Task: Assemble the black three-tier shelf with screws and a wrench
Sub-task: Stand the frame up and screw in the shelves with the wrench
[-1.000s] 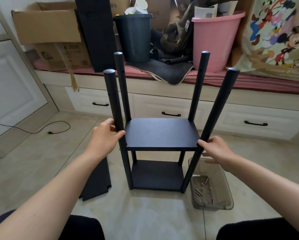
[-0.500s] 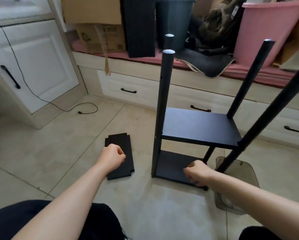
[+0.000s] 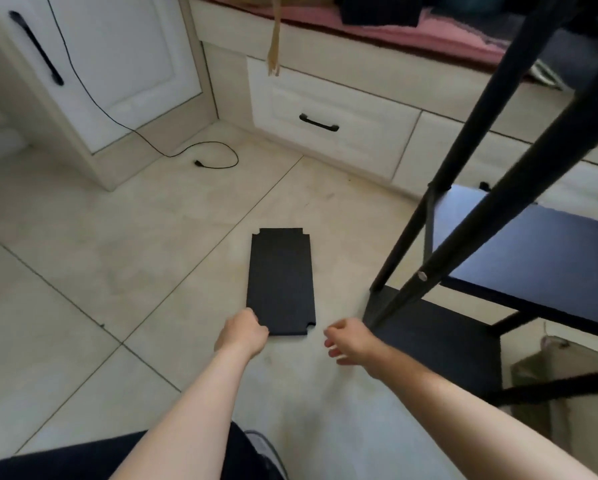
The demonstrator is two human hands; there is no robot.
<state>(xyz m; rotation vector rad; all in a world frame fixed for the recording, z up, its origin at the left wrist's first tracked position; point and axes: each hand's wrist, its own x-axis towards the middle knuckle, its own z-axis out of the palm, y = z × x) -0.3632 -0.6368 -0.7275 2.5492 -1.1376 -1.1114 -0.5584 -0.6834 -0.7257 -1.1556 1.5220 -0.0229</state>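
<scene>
The left hand [image 3: 243, 330] grips the near corner of the loose shelf board [image 3: 279, 282] on the floor, right hand [image 3: 351, 342] released beside it; the board looks stiff, thin and light, best held by both long edges.

shelf panel [image 3: 279, 282] — black | shelf frame [image 3: 463, 209] — black | floor tiles [image 3: 117, 244] — beige | drawers [image 3: 328, 123] — white | cushion [image 3: 411, 32] — pink

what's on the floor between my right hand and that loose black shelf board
Nothing: in the head view only bare tile separates the right hand from the near right corner of the loose board. The left hand is already at its near left corner.
</scene>
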